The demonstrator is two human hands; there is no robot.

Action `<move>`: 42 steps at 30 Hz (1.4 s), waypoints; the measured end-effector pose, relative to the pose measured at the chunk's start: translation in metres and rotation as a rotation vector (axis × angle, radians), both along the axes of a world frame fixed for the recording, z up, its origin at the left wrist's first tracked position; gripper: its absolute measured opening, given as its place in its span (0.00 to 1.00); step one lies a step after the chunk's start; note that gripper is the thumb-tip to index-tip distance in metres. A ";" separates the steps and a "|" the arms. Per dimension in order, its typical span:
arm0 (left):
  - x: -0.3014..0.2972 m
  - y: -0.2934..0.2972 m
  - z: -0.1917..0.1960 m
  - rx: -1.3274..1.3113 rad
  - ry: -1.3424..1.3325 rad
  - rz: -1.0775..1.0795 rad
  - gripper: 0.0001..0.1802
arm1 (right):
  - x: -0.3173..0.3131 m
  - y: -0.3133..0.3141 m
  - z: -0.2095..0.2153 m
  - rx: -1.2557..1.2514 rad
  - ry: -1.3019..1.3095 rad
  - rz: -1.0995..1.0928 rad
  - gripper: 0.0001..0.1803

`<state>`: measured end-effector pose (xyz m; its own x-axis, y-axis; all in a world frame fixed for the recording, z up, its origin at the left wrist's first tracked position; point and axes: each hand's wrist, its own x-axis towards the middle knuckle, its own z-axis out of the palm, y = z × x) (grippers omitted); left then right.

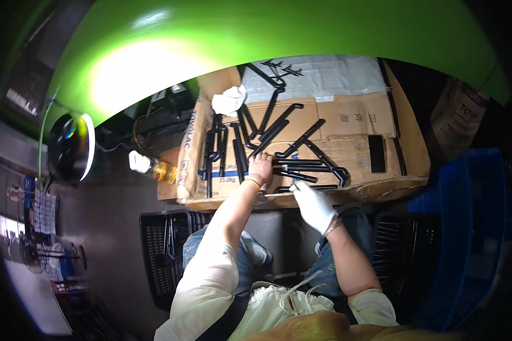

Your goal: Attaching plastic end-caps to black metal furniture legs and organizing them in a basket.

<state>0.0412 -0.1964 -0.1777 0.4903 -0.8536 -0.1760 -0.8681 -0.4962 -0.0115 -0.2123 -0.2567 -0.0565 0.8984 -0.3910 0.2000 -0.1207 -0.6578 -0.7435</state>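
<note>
Many long black plastic bars with bent or hooked ends lie across a flattened cardboard surface in front of me. My left hand, bare, is closed over the bars near the cardboard's front edge. Its palm hides most of the bar it grips. To its right, my right hand wears a white glove. The gloved fingers are pinched together at the front edge, beside a black bar; whatever they hold is too small to make out. More bars lie close together at the left.
A crumpled white cloth and a dark phone-like slab lie on the cardboard. A bottle of yellow liquid stands left of it. Black crates flank my legs, blue bins stand right, and a green curved panel hangs overhead.
</note>
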 end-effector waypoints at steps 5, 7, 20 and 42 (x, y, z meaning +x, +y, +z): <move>-0.006 -0.021 0.007 0.190 0.096 0.009 0.27 | -0.001 -0.004 0.000 0.088 0.172 -0.057 0.09; 0.007 -0.003 -0.008 0.166 0.111 -0.039 0.27 | 0.002 -0.006 0.011 -0.022 0.201 0.004 0.12; -0.050 0.129 0.187 -0.338 0.000 -0.356 0.14 | -0.006 -0.015 0.012 0.410 -0.122 -0.195 0.17; -0.203 0.197 0.109 -1.069 1.684 0.697 0.20 | -0.099 0.141 0.009 1.045 0.377 -0.121 0.17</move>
